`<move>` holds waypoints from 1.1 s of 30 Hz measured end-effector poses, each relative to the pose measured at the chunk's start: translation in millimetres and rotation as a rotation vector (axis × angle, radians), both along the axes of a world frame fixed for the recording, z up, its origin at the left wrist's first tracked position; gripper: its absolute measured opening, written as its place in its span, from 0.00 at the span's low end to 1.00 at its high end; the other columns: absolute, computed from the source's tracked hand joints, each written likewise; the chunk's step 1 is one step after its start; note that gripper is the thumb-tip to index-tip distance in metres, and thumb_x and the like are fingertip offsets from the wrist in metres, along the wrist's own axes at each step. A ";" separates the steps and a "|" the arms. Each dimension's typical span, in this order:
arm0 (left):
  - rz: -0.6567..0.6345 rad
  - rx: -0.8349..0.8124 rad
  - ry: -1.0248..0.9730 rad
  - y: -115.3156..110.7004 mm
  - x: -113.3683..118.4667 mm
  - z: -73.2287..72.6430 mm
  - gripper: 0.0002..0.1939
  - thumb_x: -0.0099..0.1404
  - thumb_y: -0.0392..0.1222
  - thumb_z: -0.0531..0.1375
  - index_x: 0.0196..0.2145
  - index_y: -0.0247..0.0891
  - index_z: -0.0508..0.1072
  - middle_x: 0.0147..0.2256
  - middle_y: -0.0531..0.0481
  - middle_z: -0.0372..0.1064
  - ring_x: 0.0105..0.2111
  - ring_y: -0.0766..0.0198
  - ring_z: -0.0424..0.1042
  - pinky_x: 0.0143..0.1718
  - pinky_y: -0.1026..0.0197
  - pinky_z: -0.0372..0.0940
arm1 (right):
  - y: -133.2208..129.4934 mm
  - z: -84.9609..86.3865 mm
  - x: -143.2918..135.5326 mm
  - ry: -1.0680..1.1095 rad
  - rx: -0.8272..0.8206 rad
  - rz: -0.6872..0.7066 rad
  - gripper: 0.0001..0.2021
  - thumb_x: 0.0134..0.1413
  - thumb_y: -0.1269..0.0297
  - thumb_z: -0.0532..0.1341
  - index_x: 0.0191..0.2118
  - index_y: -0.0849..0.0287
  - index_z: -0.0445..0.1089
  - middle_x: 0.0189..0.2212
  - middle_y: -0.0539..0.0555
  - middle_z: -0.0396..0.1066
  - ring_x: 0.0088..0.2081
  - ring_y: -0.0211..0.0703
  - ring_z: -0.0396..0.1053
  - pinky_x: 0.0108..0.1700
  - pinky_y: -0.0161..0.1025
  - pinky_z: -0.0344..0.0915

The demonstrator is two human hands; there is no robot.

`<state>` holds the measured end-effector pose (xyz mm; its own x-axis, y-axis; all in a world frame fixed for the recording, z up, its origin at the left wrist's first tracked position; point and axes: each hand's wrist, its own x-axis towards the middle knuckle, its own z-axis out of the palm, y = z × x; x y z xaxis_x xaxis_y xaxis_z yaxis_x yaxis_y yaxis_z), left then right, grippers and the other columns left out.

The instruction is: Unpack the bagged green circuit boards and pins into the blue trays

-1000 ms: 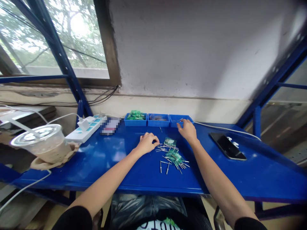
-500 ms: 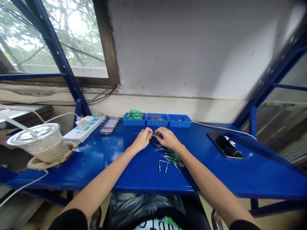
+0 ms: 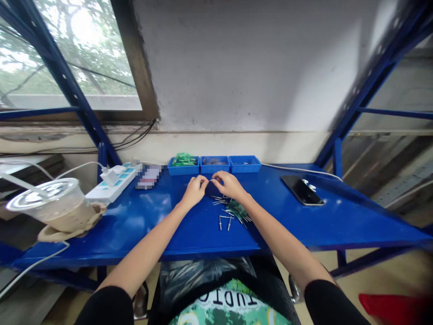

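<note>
My left hand [image 3: 195, 190] and my right hand [image 3: 228, 184] are raised over the middle of the blue table, fingertips almost meeting. Both are pinched closed around a small thin piece between them, too tiny to make out well. Under my right hand and forearm lies a pile of green pieces [image 3: 237, 209] with thin metal pins. Several loose metal pins [image 3: 220, 200] are scattered at its upper left. Nearer the table's front edge, a few separate metal pieces [image 3: 229, 224] lie apart from the pile.
Three blue bins stand at the back: one with green packets [image 3: 184, 160], one with brownish items [image 3: 215, 164], one with thin pins [image 3: 245, 164]. A power strip [image 3: 113, 183] and a drink cup [image 3: 64, 205] are at left, a phone [image 3: 301, 190] at right.
The camera view has shifted, so the table and its contents appear displaced. My hands stay pinched together at nearly the same place over the table.
</note>
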<state>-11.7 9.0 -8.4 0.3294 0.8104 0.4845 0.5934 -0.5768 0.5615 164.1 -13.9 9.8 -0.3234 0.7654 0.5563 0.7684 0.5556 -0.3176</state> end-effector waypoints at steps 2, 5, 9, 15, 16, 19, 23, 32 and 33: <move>-0.001 -0.004 0.009 0.9 0.7 -2.5 0.08 0.65 0.41 0.49 0.33 0.39 0.67 0.32 0.48 0.70 0.38 0.58 0.64 0.43 0.55 0.60 | -4.4 1.8 -0.3 0.022 0.000 -0.008 0.07 0.57 0.64 0.55 0.40 0.57 0.65 0.30 0.50 0.67 0.34 0.38 0.64 0.37 0.33 0.58; -0.033 0.009 0.018 -0.2 2.2 -3.5 0.09 0.66 0.40 0.48 0.32 0.39 0.66 0.31 0.49 0.70 0.38 0.58 0.64 0.42 0.56 0.60 | -10.8 3.6 1.5 0.015 0.025 -0.024 0.04 0.56 0.67 0.55 0.38 0.57 0.65 0.30 0.50 0.66 0.34 0.38 0.63 0.37 0.33 0.58; -0.071 0.028 0.011 -3.3 3.2 -0.2 0.12 0.67 0.44 0.47 0.30 0.39 0.66 0.29 0.50 0.70 0.37 0.59 0.65 0.40 0.58 0.60 | -15.8 5.5 5.3 0.004 0.055 -0.022 0.03 0.56 0.67 0.55 0.33 0.58 0.65 0.30 0.51 0.66 0.33 0.38 0.63 0.37 0.33 0.58; -0.064 0.089 -0.016 -5.5 5.1 4.8 0.16 0.67 0.47 0.46 0.26 0.40 0.66 0.25 0.51 0.68 0.32 0.61 0.67 0.37 0.60 0.60 | -21.2 9.7 7.2 -0.002 0.102 0.036 0.04 0.55 0.64 0.55 0.35 0.58 0.64 0.31 0.52 0.66 0.34 0.39 0.63 0.36 0.34 0.58; -0.065 0.085 -0.028 -6.8 5.8 5.7 0.16 0.67 0.47 0.46 0.26 0.39 0.66 0.25 0.51 0.68 0.32 0.61 0.67 0.37 0.60 0.60 | -22.0 10.4 6.7 -0.004 0.104 0.040 0.04 0.55 0.65 0.55 0.35 0.58 0.64 0.31 0.52 0.66 0.34 0.39 0.63 0.36 0.34 0.58; -0.082 0.067 -0.076 -12.3 8.4 8.7 0.15 0.67 0.47 0.46 0.28 0.39 0.66 0.26 0.51 0.68 0.30 0.63 0.67 0.35 0.61 0.60 | -22.8 11.7 5.3 0.006 0.125 0.022 0.05 0.57 0.65 0.52 0.33 0.58 0.63 0.30 0.52 0.66 0.32 0.39 0.63 0.35 0.34 0.56; -0.137 0.089 -0.139 -18.4 11.4 10.4 0.11 0.66 0.46 0.49 0.37 0.39 0.66 0.31 0.51 0.69 0.33 0.63 0.68 0.35 0.63 0.60 | -19.2 10.6 5.7 0.041 0.149 -0.022 0.10 0.60 0.62 0.50 0.30 0.58 0.61 0.28 0.52 0.65 0.30 0.39 0.61 0.33 0.34 0.55; -0.097 0.186 -0.078 -17.6 9.3 8.1 0.06 0.63 0.43 0.53 0.33 0.39 0.67 0.31 0.51 0.68 0.35 0.62 0.65 0.37 0.61 0.60 | -15.0 2.2 2.6 0.125 0.073 -0.005 0.10 0.60 0.60 0.48 0.32 0.58 0.61 0.25 0.50 0.64 0.28 0.38 0.61 0.31 0.34 0.54; -0.085 0.190 -0.080 -17.4 8.5 8.5 0.07 0.63 0.42 0.52 0.33 0.39 0.67 0.31 0.51 0.68 0.35 0.62 0.65 0.38 0.61 0.60 | -16.0 2.4 2.1 0.131 0.070 0.013 0.09 0.60 0.60 0.49 0.34 0.58 0.61 0.26 0.50 0.65 0.28 0.38 0.61 0.31 0.34 0.55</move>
<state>-3.2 -8.4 0.2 0.3471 0.6727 0.6535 0.4957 -0.7231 0.4811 166.2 -29.9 12.2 -0.2543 0.7195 0.6463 0.7152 0.5897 -0.3752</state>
